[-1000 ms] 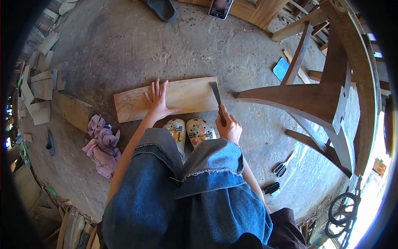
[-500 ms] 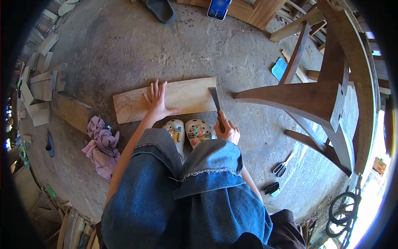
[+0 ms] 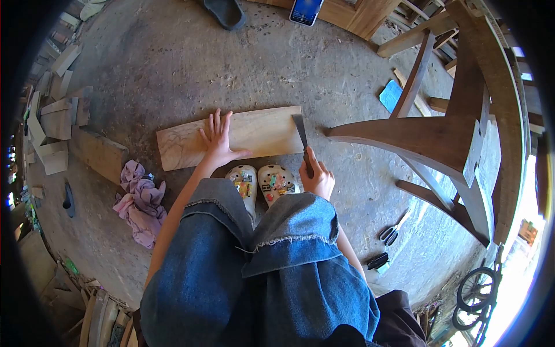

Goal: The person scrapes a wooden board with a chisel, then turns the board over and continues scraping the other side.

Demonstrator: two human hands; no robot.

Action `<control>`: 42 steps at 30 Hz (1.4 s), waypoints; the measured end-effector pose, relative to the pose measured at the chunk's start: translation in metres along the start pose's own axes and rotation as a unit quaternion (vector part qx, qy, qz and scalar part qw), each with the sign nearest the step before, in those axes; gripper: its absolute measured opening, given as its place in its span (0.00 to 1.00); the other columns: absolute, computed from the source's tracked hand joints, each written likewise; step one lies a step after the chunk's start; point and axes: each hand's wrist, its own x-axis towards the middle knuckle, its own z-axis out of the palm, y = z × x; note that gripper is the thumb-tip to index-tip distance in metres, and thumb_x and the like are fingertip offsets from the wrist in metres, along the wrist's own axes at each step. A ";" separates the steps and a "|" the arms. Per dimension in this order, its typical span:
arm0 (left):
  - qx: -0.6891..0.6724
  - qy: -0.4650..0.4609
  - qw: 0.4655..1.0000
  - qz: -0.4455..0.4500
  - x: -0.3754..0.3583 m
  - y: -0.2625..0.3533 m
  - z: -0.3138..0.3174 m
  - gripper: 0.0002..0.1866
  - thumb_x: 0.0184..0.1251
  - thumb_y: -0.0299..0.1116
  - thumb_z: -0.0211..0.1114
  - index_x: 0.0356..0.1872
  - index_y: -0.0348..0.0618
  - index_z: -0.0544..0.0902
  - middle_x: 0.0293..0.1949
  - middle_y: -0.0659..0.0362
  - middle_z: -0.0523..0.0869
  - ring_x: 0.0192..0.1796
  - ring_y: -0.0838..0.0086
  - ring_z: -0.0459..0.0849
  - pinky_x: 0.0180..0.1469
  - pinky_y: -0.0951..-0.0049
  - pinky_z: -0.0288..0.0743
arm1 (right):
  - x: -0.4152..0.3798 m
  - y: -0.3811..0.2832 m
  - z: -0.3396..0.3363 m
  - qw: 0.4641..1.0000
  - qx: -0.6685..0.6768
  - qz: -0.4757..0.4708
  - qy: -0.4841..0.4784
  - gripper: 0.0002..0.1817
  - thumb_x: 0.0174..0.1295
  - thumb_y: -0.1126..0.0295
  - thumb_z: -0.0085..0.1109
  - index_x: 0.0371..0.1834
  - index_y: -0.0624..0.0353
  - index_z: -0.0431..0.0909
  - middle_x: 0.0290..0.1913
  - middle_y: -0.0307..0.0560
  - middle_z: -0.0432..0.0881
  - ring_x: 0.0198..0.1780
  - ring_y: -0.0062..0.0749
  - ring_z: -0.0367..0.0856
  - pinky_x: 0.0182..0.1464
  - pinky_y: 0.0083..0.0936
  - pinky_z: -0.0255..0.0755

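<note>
A pale wooden board [image 3: 260, 130] lies on the concrete floor just beyond my feet. My left hand [image 3: 218, 141] presses on it left of its middle, fingers spread and palm down. In my right hand [image 3: 318, 178] is the handle of a putty knife [image 3: 301, 132], which looks like a dark, flat-bladed scraper. Its blade tip touches or hovers over the board near the right end; the exact contact is too small to tell. The fingers of the right hand wrap round the handle.
Pink cloth [image 3: 140, 202] lies to the left, near wood offcuts [image 3: 58, 118]. A wooden furniture frame [image 3: 404, 136] stands close on the right. Scissors [image 3: 391, 232] and a black object [image 3: 378, 261] rest at lower right. At the top are a phone [image 3: 305, 10] and a sandal [image 3: 226, 13].
The putty knife's blade tip has shifted slightly up and right along the board's right end. My left hand stays in place on the board.
</note>
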 end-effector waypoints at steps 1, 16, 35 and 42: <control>0.000 -0.004 1.000 -0.002 0.000 0.000 -0.001 0.73 0.29 0.69 0.78 0.78 0.58 0.43 0.79 0.47 0.35 0.79 0.44 0.29 0.66 0.21 0.27 | -0.006 0.001 -0.002 1.000 0.013 0.012 -0.013 0.26 0.58 0.65 0.63 0.63 0.41 0.78 0.24 0.41 0.81 0.21 0.34 0.79 0.31 0.31 0.71; -0.003 0.000 1.000 0.003 0.001 -0.001 0.002 0.74 0.29 0.68 0.79 0.78 0.58 0.42 0.79 0.46 0.36 0.79 0.44 0.29 0.65 0.20 0.26 | -0.017 0.011 0.010 0.999 -0.014 -0.020 0.033 0.27 0.56 0.66 0.64 0.63 0.40 0.78 0.23 0.38 0.79 0.19 0.30 0.76 0.29 0.28 0.69; 0.002 0.005 1.000 0.007 0.002 -0.003 0.004 0.74 0.29 0.68 0.79 0.78 0.58 0.42 0.79 0.46 0.36 0.79 0.43 0.29 0.66 0.21 0.26 | -0.006 0.002 0.007 1.000 -0.004 -0.007 0.015 0.26 0.59 0.65 0.63 0.63 0.39 0.77 0.23 0.40 0.78 0.20 0.34 0.77 0.29 0.31 0.71; -0.001 0.002 1.000 -0.004 0.001 -0.001 0.002 0.74 0.29 0.67 0.80 0.78 0.58 0.43 0.79 0.47 0.36 0.79 0.45 0.29 0.66 0.21 0.26 | 0.009 -0.004 0.012 0.999 -0.011 -0.022 0.021 0.26 0.58 0.65 0.63 0.63 0.39 0.78 0.23 0.41 0.79 0.19 0.35 0.78 0.29 0.31 0.72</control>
